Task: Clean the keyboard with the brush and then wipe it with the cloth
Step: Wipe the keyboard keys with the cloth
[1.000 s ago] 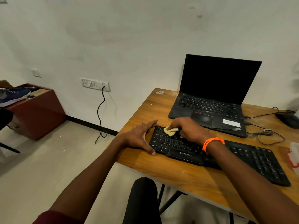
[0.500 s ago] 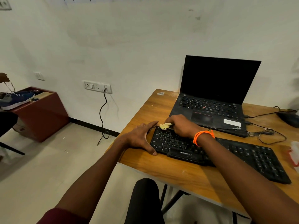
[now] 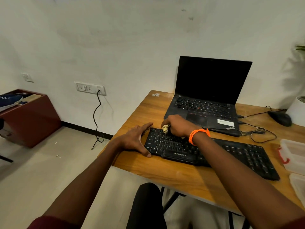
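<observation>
A black keyboard lies on a wooden desk against a white wall, near an open laptop. The left hand, fingers spread, braces the keyboard's left end. The right hand grips a yellow cloth on the upper-left keys.

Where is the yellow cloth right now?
The yellow cloth is bunched in the right hand, pressed on the keyboard's far left corner, just before the laptop.

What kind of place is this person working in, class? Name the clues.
Probably a plain office or study room: a wooden desk with an open laptop, an external keyboard, and a wall socket strip.
</observation>
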